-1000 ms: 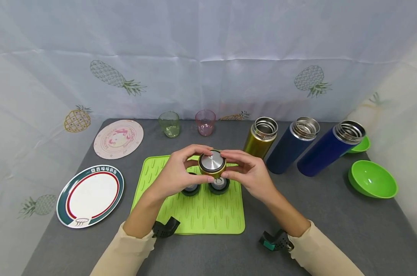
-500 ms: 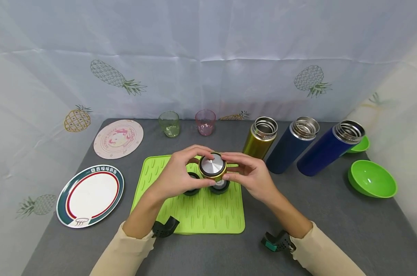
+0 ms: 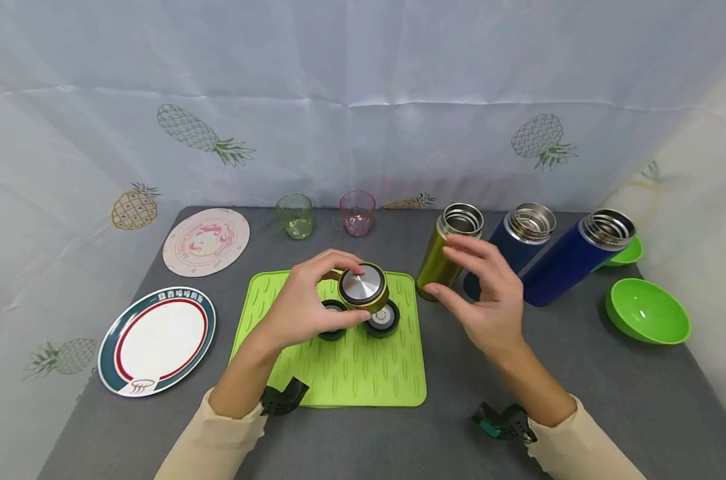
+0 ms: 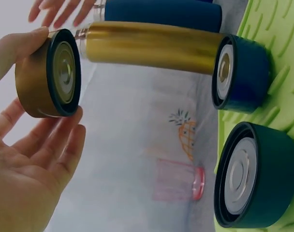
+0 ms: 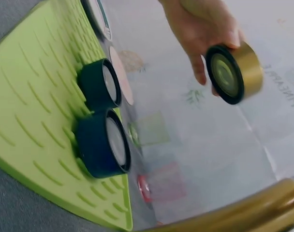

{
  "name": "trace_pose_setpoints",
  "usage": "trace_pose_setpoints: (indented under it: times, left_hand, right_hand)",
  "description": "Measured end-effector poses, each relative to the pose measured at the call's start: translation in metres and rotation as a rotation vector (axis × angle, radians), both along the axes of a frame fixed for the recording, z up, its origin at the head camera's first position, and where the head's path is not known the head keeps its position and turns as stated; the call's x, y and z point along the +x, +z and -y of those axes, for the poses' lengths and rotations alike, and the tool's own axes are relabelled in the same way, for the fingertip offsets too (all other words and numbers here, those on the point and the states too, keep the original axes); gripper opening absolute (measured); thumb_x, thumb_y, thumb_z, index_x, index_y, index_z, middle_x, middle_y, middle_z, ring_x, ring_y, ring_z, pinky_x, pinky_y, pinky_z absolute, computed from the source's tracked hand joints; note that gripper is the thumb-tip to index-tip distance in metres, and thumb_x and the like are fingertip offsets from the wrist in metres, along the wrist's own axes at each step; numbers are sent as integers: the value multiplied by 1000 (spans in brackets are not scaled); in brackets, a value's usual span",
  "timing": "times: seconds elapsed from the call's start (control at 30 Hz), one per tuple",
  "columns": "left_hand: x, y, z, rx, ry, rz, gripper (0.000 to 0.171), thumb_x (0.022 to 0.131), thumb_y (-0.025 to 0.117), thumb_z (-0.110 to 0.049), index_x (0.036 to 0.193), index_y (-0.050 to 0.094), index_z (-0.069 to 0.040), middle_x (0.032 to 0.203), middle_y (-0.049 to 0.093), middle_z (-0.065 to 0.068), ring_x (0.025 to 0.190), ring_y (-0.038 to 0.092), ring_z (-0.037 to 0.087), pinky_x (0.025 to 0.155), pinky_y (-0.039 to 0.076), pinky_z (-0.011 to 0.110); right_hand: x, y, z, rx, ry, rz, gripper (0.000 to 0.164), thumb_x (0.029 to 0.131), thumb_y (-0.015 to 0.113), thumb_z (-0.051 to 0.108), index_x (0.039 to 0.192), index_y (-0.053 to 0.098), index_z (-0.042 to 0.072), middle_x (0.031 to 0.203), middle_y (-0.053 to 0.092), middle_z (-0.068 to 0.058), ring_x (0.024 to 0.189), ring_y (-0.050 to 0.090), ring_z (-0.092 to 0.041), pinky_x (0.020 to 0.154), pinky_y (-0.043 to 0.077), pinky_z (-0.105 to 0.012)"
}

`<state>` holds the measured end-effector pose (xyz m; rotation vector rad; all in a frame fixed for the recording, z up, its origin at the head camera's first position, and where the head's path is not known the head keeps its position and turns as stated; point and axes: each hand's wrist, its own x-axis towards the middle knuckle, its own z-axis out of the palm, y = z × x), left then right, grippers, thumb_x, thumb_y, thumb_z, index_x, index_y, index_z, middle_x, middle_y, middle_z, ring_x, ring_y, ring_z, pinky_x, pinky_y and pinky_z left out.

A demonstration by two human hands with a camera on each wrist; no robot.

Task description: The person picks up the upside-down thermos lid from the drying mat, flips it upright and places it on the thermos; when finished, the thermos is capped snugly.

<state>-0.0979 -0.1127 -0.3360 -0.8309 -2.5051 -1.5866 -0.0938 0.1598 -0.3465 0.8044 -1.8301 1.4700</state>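
My left hand (image 3: 299, 303) holds a gold flask lid (image 3: 364, 287) above the green mat, thumb and fingers round its side, brushed-metal top upward. The left wrist view shows the ringed underside of that lid (image 4: 65, 72). My right hand (image 3: 491, 303) is off the lid, fingers spread and slightly bent, holding nothing. It overlaps the gold flask (image 3: 436, 263) in the head view; whether they touch I cannot tell. Below the held lid, a dark green lid (image 4: 268, 179) and a dark blue lid (image 4: 248, 72) lie upside down on the mat (image 3: 363, 383).
Behind my right hand stand a navy flask (image 3: 507, 257) and a bright blue flask (image 3: 563, 263), both uncapped. Green bowls, one (image 3: 647, 313) nearer, sit at the right. A green glass (image 3: 297, 217) and pink glass (image 3: 358, 215) stand at the back; a plate (image 3: 161, 343) and pink round mat (image 3: 207, 242) lie left.
My right hand has let go of the gold lid and moved right toward the gold flask. The left hand keeps the lid, which has shifted slightly left and tilted.
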Motion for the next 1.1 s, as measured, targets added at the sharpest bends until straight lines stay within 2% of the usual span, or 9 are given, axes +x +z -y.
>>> trace_pose_setpoints:
  times: [0.07, 0.17, 0.27, 0.37, 0.6, 0.77, 0.87, 0.97, 1.1]
  left_hand:
    - [0, 1, 3, 8, 11, -4, 48, 71, 93, -16, 114, 69, -17, 125, 69, -1, 114, 65, 13, 97, 57, 36]
    - [-1, 1, 7, 17, 30, -7, 49, 71, 92, -13, 113, 68, -15, 125, 68, 0, 115, 64, 14, 97, 58, 38]
    - [-1, 1, 9, 21, 44, -3, 49, 71, 91, -10, 113, 66, -14, 125, 66, 1, 118, 62, 14, 98, 58, 39]
    - [-1, 1, 11, 24, 53, 6, 48, 72, 90, -9, 112, 65, -13, 126, 65, 2, 119, 61, 15, 97, 58, 40]
    - [-1, -3, 13, 25, 57, 23, 48, 73, 90, -8, 113, 64, -13, 127, 63, 2, 119, 61, 15, 95, 58, 39]
    - [-2, -6, 13, 21, 61, 28, 48, 73, 90, -9, 113, 64, -13, 127, 63, 2, 119, 61, 15, 95, 57, 38]
    - [-3, -7, 13, 25, 65, 27, 48, 73, 90, -8, 113, 63, -12, 127, 63, 3, 119, 60, 15, 95, 57, 39]
    - [-5, -5, 13, 29, 63, 18, 48, 73, 89, -9, 113, 62, -11, 127, 62, 4, 119, 59, 16, 95, 57, 41]
    - [-7, -3, 12, 38, 62, 6, 47, 73, 89, -8, 112, 62, -11, 127, 62, 4, 119, 59, 16, 95, 57, 42]
  right_hand:
    - [-1, 1, -2, -71, -39, -8, 61, 83, 85, 26, 120, 63, -17, 139, 61, -7, 135, 56, -22, 113, 48, -27]
    - [-2, -3, -5, -117, -90, 58, 74, 83, 86, 20, 136, 50, -17, 153, 48, -7, 148, 43, -24, 124, 36, -31]
    - [-5, -10, -7, -110, -135, 166, 83, 83, 83, 5, 151, 38, -8, 164, 33, -10, 157, 29, -22, 130, 25, -32]
    - [-11, -19, -7, -90, -156, 252, 94, 81, 79, -11, 159, 28, 2, 168, 26, -13, 159, 23, -24, 130, 24, -29]
    - [-20, -37, -7, -84, -175, 407, 99, 85, 74, -10, 163, 18, 14, 166, 29, -9, 151, 37, -24, 121, 31, -13]
    - [-23, -44, -8, -93, -187, 505, 96, 89, 75, -2, 163, 19, 24, 164, 33, -2, 144, 43, -11, 114, 36, -11]
    - [-25, -45, -9, -64, -198, 535, 96, 88, 77, 2, 162, 22, 29, 162, 38, 2, 142, 46, -10, 112, 38, -11]
    - [-28, -45, -10, -31, -209, 540, 96, 86, 81, 3, 161, 27, 30, 159, 42, 3, 141, 49, -14, 112, 42, -15]
    - [-33, -43, -11, 27, -218, 558, 95, 83, 84, 6, 159, 33, 28, 156, 46, 0, 140, 53, -22, 115, 47, -33]
